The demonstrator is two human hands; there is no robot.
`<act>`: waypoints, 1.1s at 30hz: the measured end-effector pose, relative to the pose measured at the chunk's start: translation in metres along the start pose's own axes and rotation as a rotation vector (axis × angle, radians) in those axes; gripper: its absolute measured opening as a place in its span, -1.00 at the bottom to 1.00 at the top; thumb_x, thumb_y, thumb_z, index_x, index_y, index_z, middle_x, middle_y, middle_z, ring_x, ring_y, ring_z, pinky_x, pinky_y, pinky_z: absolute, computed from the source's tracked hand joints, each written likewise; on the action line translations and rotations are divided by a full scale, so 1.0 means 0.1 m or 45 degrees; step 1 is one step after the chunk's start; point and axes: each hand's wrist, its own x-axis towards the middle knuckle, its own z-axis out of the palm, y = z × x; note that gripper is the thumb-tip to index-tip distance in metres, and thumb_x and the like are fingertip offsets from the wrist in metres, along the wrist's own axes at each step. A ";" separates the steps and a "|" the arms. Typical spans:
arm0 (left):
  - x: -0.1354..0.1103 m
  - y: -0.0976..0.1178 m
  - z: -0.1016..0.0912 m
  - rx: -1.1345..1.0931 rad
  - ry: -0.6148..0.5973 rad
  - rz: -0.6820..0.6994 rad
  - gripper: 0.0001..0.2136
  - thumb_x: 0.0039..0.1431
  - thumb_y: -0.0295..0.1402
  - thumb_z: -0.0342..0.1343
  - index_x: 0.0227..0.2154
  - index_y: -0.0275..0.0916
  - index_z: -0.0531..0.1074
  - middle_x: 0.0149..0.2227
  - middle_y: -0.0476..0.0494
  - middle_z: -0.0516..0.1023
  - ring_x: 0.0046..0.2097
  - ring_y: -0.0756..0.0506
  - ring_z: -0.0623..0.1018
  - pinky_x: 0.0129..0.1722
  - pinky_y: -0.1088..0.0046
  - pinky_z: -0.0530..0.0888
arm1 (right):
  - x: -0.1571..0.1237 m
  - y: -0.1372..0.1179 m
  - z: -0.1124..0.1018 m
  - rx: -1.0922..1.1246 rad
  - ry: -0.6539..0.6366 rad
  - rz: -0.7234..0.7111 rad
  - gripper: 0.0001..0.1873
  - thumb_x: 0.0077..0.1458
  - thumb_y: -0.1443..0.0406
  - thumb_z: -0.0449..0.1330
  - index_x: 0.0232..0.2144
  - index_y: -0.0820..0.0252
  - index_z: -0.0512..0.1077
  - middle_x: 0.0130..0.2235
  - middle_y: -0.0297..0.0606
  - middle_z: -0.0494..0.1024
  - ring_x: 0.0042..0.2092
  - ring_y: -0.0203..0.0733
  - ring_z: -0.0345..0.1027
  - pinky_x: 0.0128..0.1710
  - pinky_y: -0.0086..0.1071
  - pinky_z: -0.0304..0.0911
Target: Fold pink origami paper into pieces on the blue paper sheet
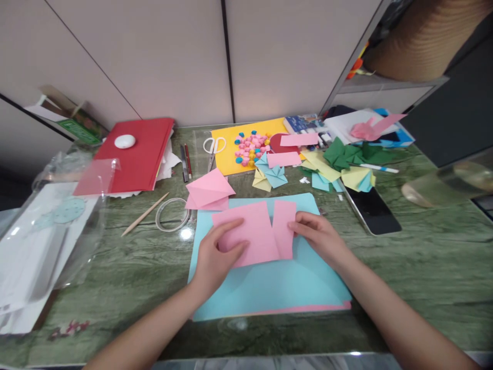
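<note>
A pink paper sheet (250, 236) lies over a stack of light blue paper (262, 293). My left hand (217, 252) holds the sheet at its left side, thumb and forefinger apart on top of it; the other fingers are partly hidden. At the sheet's right, a narrower pink paper strip (283, 231) stands apart at the top and meets it lower down; whether they are still joined there I cannot tell. My right hand (318, 234) pinches the strip's right edge between thumb and fingers. Folded pink paper (210, 190) rests just behind the sheet.
White-handled scissors (213, 149), colourful small pieces (250, 149) on yellow paper (227, 167), and folded green paper (342, 154) lie behind. A phone (372, 210) and a clear cup (447, 185) are right; a tape roll (172, 215), wooden stick (144, 215) and red folder (134, 136) are left.
</note>
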 end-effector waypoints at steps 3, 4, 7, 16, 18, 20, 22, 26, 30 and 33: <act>0.00 0.01 0.00 0.004 0.003 0.004 -0.67 -0.07 -0.38 0.24 -0.16 -0.12 0.48 -0.09 -0.07 0.54 -0.03 -0.13 0.48 -0.04 0.34 0.41 | -0.01 -0.01 0.00 -0.014 0.003 -0.009 -0.74 -0.04 0.14 0.24 -0.57 0.16 0.34 -0.51 -0.41 0.30 -0.42 -0.30 0.17 -0.36 -0.43 0.10; 0.00 0.00 0.00 0.004 0.003 0.006 -0.67 -0.07 -0.38 0.24 -0.15 -0.12 0.48 -0.09 -0.07 0.53 -0.03 -0.13 0.48 -0.04 0.33 0.41 | -0.01 -0.02 0.00 -0.018 -0.017 -0.007 -0.75 -0.03 0.13 0.23 -0.56 0.15 0.35 -0.50 -0.40 0.32 -0.40 -0.29 0.19 -0.35 -0.42 0.11; 0.00 0.00 0.00 0.003 0.001 0.012 -0.63 -0.08 -0.36 0.25 -0.12 -0.11 0.46 -0.06 -0.08 0.52 0.00 -0.15 0.46 -0.04 0.32 0.41 | -0.02 -0.05 0.02 -0.041 -0.144 -0.006 -0.77 0.00 0.12 0.20 -0.50 0.14 0.40 -0.43 -0.34 0.40 -0.31 -0.23 0.26 -0.27 -0.39 0.16; 0.02 -0.02 -0.01 -0.128 -0.101 -0.024 -0.81 -0.03 -0.36 0.23 -0.29 -0.14 0.55 -0.20 -0.07 0.60 -0.12 -0.12 0.55 -0.12 0.39 0.48 | -0.01 0.01 0.00 -0.020 -0.109 -0.012 -0.80 0.00 0.16 0.22 -0.54 0.14 0.41 -0.46 -0.36 0.39 -0.35 -0.25 0.23 -0.29 -0.40 0.11; 0.02 -0.02 -0.01 -0.163 -0.113 -0.045 -0.83 -0.03 -0.37 0.23 -0.32 -0.16 0.56 -0.23 -0.07 0.61 -0.15 -0.11 0.57 -0.15 0.42 0.50 | -0.01 0.01 0.00 0.009 -0.105 -0.002 -0.80 -0.01 0.16 0.23 -0.55 0.14 0.41 -0.46 -0.37 0.39 -0.36 -0.26 0.22 -0.30 -0.40 0.10; 0.01 -0.01 -0.02 -0.152 -0.096 -0.045 -0.82 -0.04 -0.38 0.23 -0.30 -0.16 0.56 -0.22 -0.07 0.61 -0.15 -0.11 0.57 -0.14 0.42 0.50 | -0.01 0.01 0.00 0.019 -0.097 0.006 -0.79 -0.01 0.17 0.24 -0.56 0.15 0.41 -0.47 -0.38 0.37 -0.37 -0.28 0.21 -0.32 -0.40 0.08; 0.01 0.00 -0.02 -0.122 -0.078 -0.040 -0.79 -0.05 -0.37 0.24 -0.28 -0.15 0.56 -0.20 -0.06 0.60 -0.13 -0.11 0.57 -0.13 0.42 0.50 | -0.02 0.01 0.00 0.028 -0.085 0.011 -0.79 -0.02 0.18 0.24 -0.57 0.15 0.40 -0.49 -0.40 0.35 -0.39 -0.30 0.19 -0.33 -0.41 0.06; 0.01 0.03 -0.03 -0.075 -0.047 -0.045 -0.77 -0.06 -0.37 0.24 -0.26 -0.15 0.55 -0.18 -0.06 0.60 -0.11 -0.11 0.56 -0.13 0.42 0.50 | -0.01 0.03 -0.01 0.052 -0.067 0.015 -0.80 -0.01 0.20 0.25 -0.57 0.16 0.40 -0.49 -0.40 0.33 -0.38 -0.30 0.17 -0.33 -0.41 0.05; 0.02 0.05 -0.04 -0.080 -0.032 -0.056 -0.78 -0.05 -0.39 0.23 -0.26 -0.16 0.54 -0.18 -0.05 0.60 -0.14 -0.09 0.57 -0.15 0.46 0.50 | 0.00 0.03 -0.02 0.071 -0.065 0.014 -0.79 0.00 0.19 0.24 -0.56 0.17 0.39 -0.48 -0.39 0.36 -0.36 -0.29 0.19 -0.31 -0.41 0.06; 0.02 0.03 -0.03 -0.119 -0.032 -0.051 -0.85 -0.07 -0.40 0.23 -0.35 -0.18 0.55 -0.27 -0.04 0.62 -0.19 -0.06 0.58 -0.17 0.48 0.50 | -0.01 0.00 -0.02 0.044 -0.111 0.009 -0.78 0.02 0.18 0.21 -0.55 0.17 0.39 -0.47 -0.39 0.35 -0.37 -0.30 0.18 -0.32 -0.42 0.06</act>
